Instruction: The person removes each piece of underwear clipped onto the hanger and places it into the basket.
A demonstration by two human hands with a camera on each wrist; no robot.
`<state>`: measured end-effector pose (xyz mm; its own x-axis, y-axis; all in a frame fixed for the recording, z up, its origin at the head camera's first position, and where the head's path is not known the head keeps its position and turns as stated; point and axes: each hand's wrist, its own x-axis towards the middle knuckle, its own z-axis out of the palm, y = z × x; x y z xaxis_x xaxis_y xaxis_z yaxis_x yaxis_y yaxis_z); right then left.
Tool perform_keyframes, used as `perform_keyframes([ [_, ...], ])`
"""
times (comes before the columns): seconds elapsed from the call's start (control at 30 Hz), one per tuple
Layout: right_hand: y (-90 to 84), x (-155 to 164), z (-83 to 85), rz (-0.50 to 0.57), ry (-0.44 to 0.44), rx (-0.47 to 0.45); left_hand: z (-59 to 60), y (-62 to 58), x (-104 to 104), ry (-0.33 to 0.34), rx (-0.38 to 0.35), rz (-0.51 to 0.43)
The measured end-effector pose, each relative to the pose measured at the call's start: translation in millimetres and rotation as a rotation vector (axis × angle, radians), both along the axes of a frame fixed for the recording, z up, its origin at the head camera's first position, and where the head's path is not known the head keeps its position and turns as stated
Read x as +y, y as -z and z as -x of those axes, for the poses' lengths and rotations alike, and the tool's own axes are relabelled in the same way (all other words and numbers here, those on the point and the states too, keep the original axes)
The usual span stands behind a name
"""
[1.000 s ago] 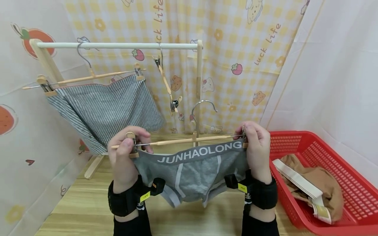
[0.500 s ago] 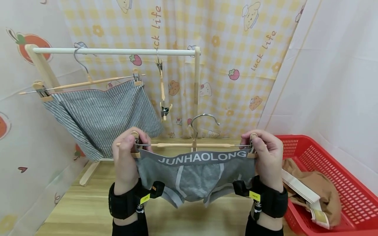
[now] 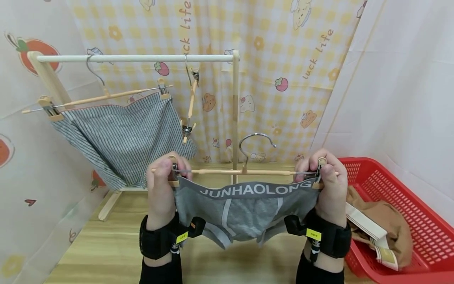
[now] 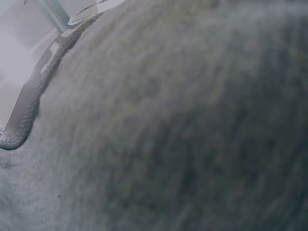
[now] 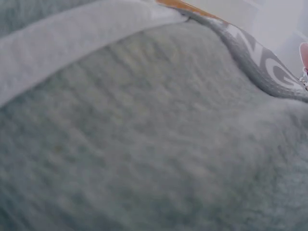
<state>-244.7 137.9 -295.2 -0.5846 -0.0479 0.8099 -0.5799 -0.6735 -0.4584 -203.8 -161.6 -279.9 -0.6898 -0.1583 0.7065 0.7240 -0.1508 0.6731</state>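
Observation:
Grey briefs [image 3: 244,211] with a lettered waistband hang from a wooden clip hanger [image 3: 244,172] with a metal hook. My left hand [image 3: 164,185] pinches the hanger's left clip, and my right hand [image 3: 326,181] pinches the right clip. Both hold the hanger level in front of me. Grey fabric [image 4: 168,134] fills the left wrist view, and the same briefs [image 5: 144,144] fill the right wrist view, so neither hand shows there.
A wooden drying rack [image 3: 134,58] stands behind, with striped shorts [image 3: 124,132] on one hanger and a bare clip hanger [image 3: 189,106] dangling beside it. A red basket [image 3: 400,205] at the right holds tan clothing [image 3: 383,221]. Patterned curtains surround the wooden floor.
Both hands have carried the hanger with the briefs a little to the right. The right end, which was higher, has levelled with the left. The bare hanger on the rack has swung.

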Motion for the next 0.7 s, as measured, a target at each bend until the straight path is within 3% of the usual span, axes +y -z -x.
perform_keyframes([
  [0.33, -3.7, -2, -5.7, -0.036, 0.091, -0.164, 2.4, 3.0, 2, 0.007, 0.062, 0.000],
  [0.53, -5.1, -5, -4.0, -0.049, 0.100, -0.183, 4.9, 3.1, -1, 0.054, 0.105, 0.017],
  [0.7, -4.5, -6, -2.1, -0.067, 0.136, -0.196, 6.1, 4.9, -9, 0.053, 0.155, 0.088],
])
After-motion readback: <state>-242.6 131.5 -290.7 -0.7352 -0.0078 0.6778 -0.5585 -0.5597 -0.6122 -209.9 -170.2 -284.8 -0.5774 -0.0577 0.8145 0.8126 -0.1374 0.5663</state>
